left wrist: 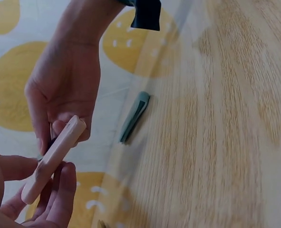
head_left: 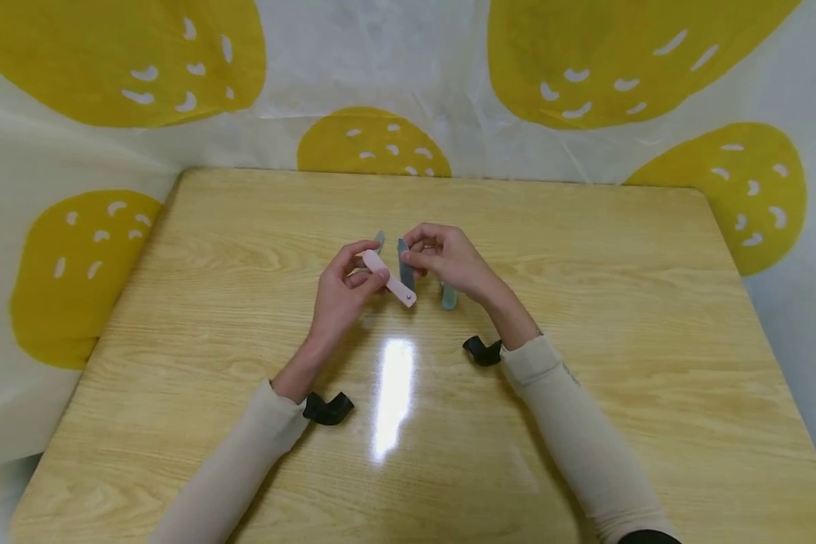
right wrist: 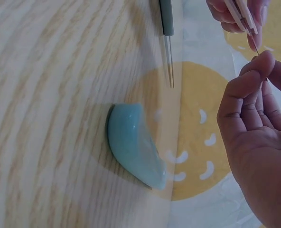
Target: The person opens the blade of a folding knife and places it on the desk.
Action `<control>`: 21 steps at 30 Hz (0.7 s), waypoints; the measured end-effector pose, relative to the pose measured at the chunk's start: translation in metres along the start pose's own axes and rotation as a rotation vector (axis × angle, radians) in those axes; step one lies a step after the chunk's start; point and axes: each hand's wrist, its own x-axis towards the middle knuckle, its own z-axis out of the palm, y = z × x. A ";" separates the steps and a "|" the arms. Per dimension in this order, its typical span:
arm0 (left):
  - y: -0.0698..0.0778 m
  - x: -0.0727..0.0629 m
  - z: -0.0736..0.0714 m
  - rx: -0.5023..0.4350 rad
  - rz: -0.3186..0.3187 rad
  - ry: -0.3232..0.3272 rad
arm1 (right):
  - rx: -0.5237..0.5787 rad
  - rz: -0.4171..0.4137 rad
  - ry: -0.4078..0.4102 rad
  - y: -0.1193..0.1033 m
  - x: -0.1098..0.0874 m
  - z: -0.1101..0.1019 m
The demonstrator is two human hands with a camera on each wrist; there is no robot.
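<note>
Pink handle (head_left: 390, 278) pinched in left hand (head_left: 342, 287), grey blade (head_left: 406, 267) in right hand (head_left: 451, 258); likely light, stiff, best gripped by flats.

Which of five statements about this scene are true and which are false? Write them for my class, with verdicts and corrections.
1. The left hand holds a pink piece. True.
2. A pale green piece lies on the table. True.
3. The right hand is empty. False: it pinches a flat gray piece.
4. The left sleeve is bright red. False: it is beige.
5. The backdrop is plain white. False: it bears large yellow shapes.
</note>
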 end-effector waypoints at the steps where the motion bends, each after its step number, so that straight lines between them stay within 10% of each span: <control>1: 0.000 0.000 0.000 0.008 -0.005 -0.006 | 0.002 0.003 0.003 0.000 0.000 0.000; 21: 0.000 0.001 0.002 -0.146 0.000 0.036 | 0.049 -0.016 0.095 -0.001 -0.001 -0.007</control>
